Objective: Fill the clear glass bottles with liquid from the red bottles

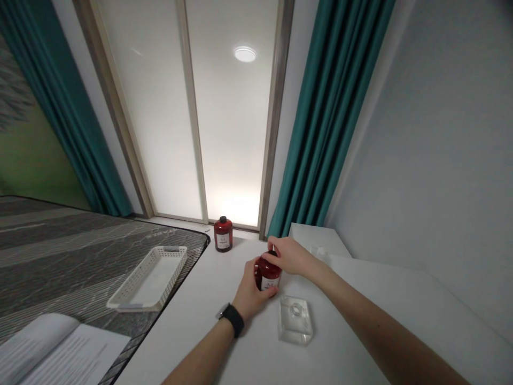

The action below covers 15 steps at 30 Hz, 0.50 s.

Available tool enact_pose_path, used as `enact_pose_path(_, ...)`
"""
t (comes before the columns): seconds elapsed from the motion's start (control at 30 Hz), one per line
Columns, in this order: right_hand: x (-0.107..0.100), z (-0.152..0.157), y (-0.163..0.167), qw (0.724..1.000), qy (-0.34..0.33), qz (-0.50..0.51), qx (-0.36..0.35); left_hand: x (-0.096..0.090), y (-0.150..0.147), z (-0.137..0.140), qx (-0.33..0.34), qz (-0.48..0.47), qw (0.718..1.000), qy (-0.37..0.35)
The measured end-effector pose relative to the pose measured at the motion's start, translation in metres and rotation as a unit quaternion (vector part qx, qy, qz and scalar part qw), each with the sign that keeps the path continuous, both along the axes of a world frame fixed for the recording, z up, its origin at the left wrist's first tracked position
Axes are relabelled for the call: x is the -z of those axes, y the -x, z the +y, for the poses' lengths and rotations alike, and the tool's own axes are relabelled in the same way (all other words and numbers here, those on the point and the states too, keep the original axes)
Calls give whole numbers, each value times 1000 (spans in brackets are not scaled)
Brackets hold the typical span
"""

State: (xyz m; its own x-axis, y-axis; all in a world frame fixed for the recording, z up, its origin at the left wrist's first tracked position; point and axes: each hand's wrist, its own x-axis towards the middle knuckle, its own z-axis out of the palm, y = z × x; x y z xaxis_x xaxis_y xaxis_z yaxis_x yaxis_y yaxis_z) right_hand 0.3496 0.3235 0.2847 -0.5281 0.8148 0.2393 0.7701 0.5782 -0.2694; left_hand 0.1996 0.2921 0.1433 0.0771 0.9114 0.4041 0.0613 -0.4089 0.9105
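A dark red bottle [270, 271] with a white label stands upright on the white table [192, 326]. My left hand [253, 287], with a black watch on its wrist, is wrapped round the bottle's side. From above, my right hand [286, 254] has its fingers closed over the bottle's dark cap [272, 252], which they mostly hide. Just in front of the bottle lies a clear, square glass container [295, 321] with a round opening. A second red bottle [223, 235], black-capped and with a similar label, stands farther back to the left.
On the grey patterned surface at left are a white perforated basket [176, 275] and an open book [76, 350]. A white block [320, 238] stands behind my right forearm, near a small clear object [319, 251]. Sliding doors and teal curtains [320, 117] lie beyond.
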Motion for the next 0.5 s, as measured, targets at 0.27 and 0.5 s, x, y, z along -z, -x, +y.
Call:
enact_pose_path(0.27,-19,-6,-4,994,28,-57,-93,-9,9,1,50,21,998,21)
enact_pose_path(0.5,-27,-15,-7,984,13,-38,-172,-5,14,3,71,17,997,10)
